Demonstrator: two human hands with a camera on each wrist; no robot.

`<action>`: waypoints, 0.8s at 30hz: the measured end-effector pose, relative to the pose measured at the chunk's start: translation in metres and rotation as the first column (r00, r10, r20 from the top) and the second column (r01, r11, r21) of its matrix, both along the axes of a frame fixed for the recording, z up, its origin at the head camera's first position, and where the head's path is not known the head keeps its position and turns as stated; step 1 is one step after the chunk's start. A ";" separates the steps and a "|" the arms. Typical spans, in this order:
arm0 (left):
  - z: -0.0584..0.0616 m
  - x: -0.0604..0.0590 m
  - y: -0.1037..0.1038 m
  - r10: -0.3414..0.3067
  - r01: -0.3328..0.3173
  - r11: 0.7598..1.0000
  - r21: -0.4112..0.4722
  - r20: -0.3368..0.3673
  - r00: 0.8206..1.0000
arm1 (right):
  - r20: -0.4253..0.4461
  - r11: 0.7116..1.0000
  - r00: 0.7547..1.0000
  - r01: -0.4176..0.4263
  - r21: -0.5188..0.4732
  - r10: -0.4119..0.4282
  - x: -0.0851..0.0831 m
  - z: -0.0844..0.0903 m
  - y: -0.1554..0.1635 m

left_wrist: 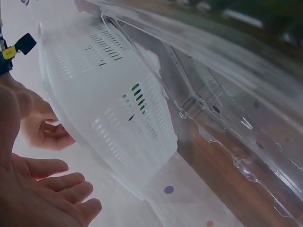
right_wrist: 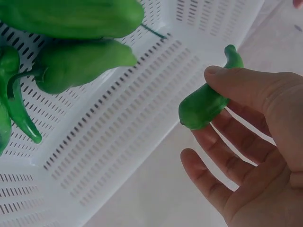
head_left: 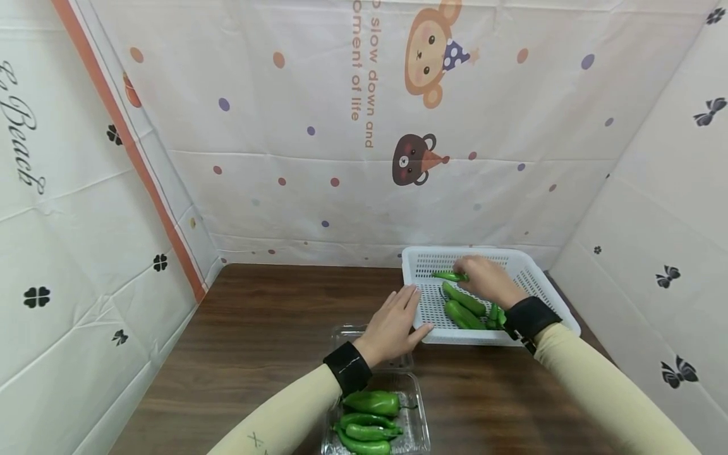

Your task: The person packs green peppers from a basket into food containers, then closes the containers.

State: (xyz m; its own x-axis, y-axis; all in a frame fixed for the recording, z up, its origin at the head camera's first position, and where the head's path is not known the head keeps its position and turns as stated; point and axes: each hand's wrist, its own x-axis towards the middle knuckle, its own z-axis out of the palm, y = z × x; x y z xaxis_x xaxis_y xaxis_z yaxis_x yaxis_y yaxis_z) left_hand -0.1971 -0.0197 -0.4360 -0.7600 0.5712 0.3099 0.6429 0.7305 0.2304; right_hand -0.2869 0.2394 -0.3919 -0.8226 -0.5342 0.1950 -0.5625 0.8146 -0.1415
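Note:
My right hand [head_left: 489, 278] pinches a small green pepper [right_wrist: 203, 106] between thumb and fingers, over the far side of a white perforated basket [head_left: 409, 272]. Larger green peppers [right_wrist: 80, 68] lie on the basket floor, and smaller ones [head_left: 496, 315] are partly hidden by the right wrist. At the basket's left side, my left hand [head_left: 395, 325] has its fingers extended and grips nothing; whether it touches the rim I cannot tell. Loosely bent fingers of that hand [left_wrist: 57, 189] show in the left wrist view. A clear plastic box [head_left: 422, 417] near me holds several green peppers [head_left: 370, 433].
The clear box's raised lid [head_left: 347, 335] lies behind its tray, partly under my left wrist. A brown wooden table [head_left: 273, 328] carries everything. Printed white sheets [head_left: 284, 126] stand behind the table and on both sides, close to the basket's back and right.

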 end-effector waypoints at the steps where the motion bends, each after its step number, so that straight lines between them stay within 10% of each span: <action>1: 0.000 0.000 0.000 0.001 -0.001 1.000 -0.001 0.002 1.000 | -0.002 1.000 1.000 -0.005 -0.003 0.005 0.002 0.000 -0.001; 24: -0.002 0.019 -0.017 -0.013 0.017 0.993 0.119 -0.034 0.999 | -0.133 0.989 0.986 -0.118 -0.095 0.105 0.063 0.004 -0.034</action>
